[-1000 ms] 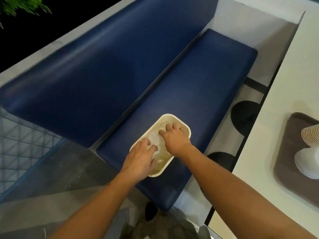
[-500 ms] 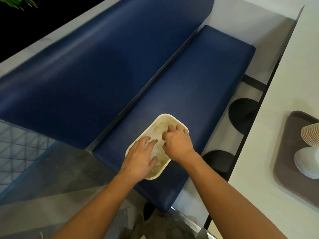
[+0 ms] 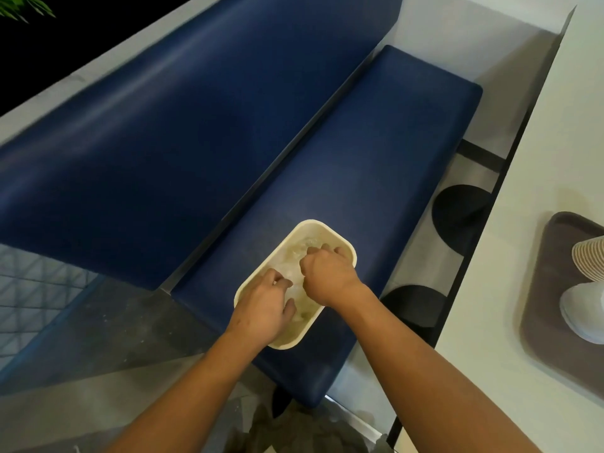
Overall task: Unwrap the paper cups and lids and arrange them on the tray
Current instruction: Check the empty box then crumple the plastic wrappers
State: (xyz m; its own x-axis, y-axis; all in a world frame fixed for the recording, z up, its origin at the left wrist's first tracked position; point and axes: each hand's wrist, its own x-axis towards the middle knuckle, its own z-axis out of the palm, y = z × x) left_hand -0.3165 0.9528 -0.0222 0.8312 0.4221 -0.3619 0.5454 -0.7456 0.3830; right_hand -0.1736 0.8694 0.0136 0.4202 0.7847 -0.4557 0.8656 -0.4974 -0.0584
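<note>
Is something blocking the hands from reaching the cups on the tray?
Nothing visible does. The left hand and right hand are in the bin on the bench; the cups are on the tray at right.

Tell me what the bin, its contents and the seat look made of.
The bin: cream rigid plastic, probably; smooth matte rim, rounded corners. The wrap inside it: thin clear plastic film, crinkled and glinting. The seat: blue vinyl or leather-like upholstery, smooth with soft sheen.

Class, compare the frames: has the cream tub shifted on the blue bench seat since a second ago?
No. The cream tub still lies at the same spot on the blue bench seat, near its near end.
</note>
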